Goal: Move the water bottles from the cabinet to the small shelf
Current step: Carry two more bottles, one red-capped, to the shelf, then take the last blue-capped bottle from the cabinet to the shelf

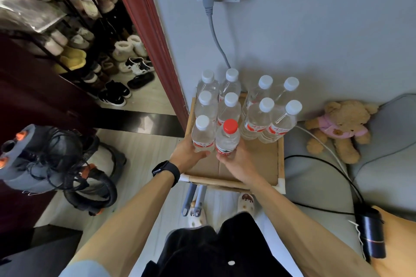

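Observation:
Several clear water bottles (256, 117) stand upright on the small shelf (280, 159), a wooden frame with a cardboard top against the wall. My left hand (186, 153) grips a white-capped bottle (202, 135) at the front left of the group. Beside it, my right hand (236, 162) grips a red-capped bottle (227, 139) low on its body. Both bottles stand upright at the shelf surface. The cabinet is not in view.
A grey cable (216, 38) runs down from a wall socket behind the bottles. A teddy bear (342, 128) and black cables lie on the grey cushion at right. A vacuum cleaner (51, 164) sits on the floor at left, a shoe rack (90, 36) beyond it.

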A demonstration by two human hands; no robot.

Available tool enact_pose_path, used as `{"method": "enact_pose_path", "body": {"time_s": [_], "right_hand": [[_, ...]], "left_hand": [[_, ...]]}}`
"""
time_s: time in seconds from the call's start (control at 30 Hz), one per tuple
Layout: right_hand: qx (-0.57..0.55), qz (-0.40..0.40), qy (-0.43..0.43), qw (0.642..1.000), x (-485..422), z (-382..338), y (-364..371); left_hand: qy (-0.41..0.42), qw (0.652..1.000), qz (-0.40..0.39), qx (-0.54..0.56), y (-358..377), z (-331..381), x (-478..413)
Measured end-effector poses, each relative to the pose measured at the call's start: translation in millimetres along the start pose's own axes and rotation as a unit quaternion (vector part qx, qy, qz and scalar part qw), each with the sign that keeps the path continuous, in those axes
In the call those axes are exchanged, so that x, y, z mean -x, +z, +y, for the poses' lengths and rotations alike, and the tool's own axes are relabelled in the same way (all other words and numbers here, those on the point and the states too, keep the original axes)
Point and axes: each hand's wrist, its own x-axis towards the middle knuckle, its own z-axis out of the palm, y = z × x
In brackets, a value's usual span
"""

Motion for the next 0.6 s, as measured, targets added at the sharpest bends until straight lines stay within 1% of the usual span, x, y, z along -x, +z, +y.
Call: {"method": "enact_pose_path", "body": {"time_s": [0.07, 0.13, 0.23, 0.3, 0.37, 0.43, 0.47, 0.5, 0.6], "right_hand": [[0.002, 0.002, 0.001, 1.0, -1.1, 3.6, -0.9], [0.004, -0.016, 0.002, 1.0, -6.8, 8.6, -7.1], [0.019, -0.04, -0.008, 0.999, -10.6, 12.7, -20.0], [0.042, -0.056, -0.023, 0.997, -9.0, 19.2, -29.4], [0.065, -0.085, -0.027, 0.994, -5.0, 27.7, -38.7], [0.13, -0.105, -0.028, 0.986, 2.7, 36.8, -45.9], [0.154, -0.099, -0.025, 0.983, 6.7, 42.7, -53.4], [0.175, -0.112, -0.031, 0.978, 11.2, 46.0, -58.2], [0.248, -0.173, -0.062, 0.951, 32.8, 53.9, -64.3]], "left_hand": [[-0.008, 1.0, -0.005, -0.009, -0.4, 1.6, -0.8], [-0.023, 1.0, -0.004, -0.007, 0.2, 7.1, -0.6], [-0.083, 0.996, 0.009, 0.023, 4.9, 6.1, 8.3], [-0.118, 0.991, 0.055, 0.02, 14.4, -1.1, 21.7], [-0.142, 0.983, 0.115, -0.012, 29.1, -9.3, 40.3], [-0.171, 0.972, 0.158, -0.012, 46.1, -18.2, 69.3], [-0.171, 0.973, 0.156, -0.019, 56.1, -23.2, 80.4], [-0.182, 0.971, 0.151, -0.026, 66.2, -31.3, 95.6], [-0.252, 0.961, 0.113, -0.021, 99.3, -65.0, 147.5]]}}
